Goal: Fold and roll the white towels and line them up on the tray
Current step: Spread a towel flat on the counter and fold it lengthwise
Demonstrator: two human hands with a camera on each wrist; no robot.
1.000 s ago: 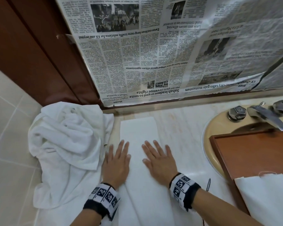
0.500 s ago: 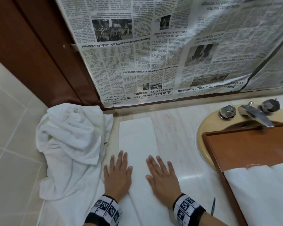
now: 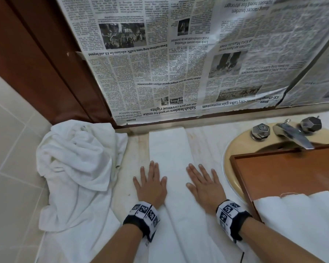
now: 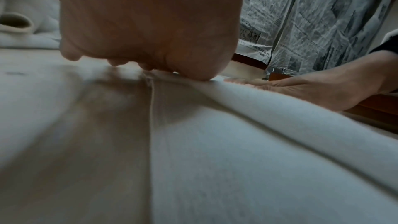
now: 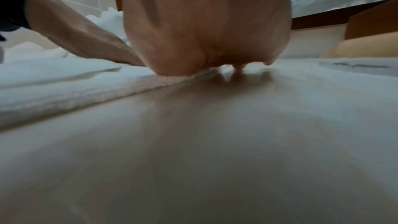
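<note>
Head view: folded towel [image 3: 169,168] laid as a long white strip on the pale marble surface [image 3: 205,145], running from the near edge to the far wall. Left hand [image 3: 150,184] flat, palm down, straddling the strip's left edge, fingers [image 3: 152,168] straight and slightly spread. Right hand [image 3: 204,184] flat on the strip's right edge, fingers straight and fanned, partly over onto the marble. Marker-printed bands on both wrists. Left of the strip, a crumpled towel pile [image 3: 74,168] heaped against the tiled wall. To the right, a wooden tray [image 3: 285,171] resting over the yellow basin [image 3: 234,149], with white towel cloth [image 3: 300,221] across its near part; whether rolled cannot be told. Tap [image 3: 292,135] with two faceted knobs at the far right. Newspaper [image 3: 179,63] taped over the far wall.

Left wrist view: palm of the left hand [image 4: 150,23] pressing down where the towel [image 4: 247,142] edge meets the marble, fingertips just showing below it, uncurled. Right hand [image 4: 312,89] lying flat on the cloth further right.

Right wrist view: right palm [image 5: 206,23] down on the towel's thick edge [image 5: 75,89], fingertips touching the glossy marble. Left hand [image 5: 86,40] flat on the cloth at left.
</note>
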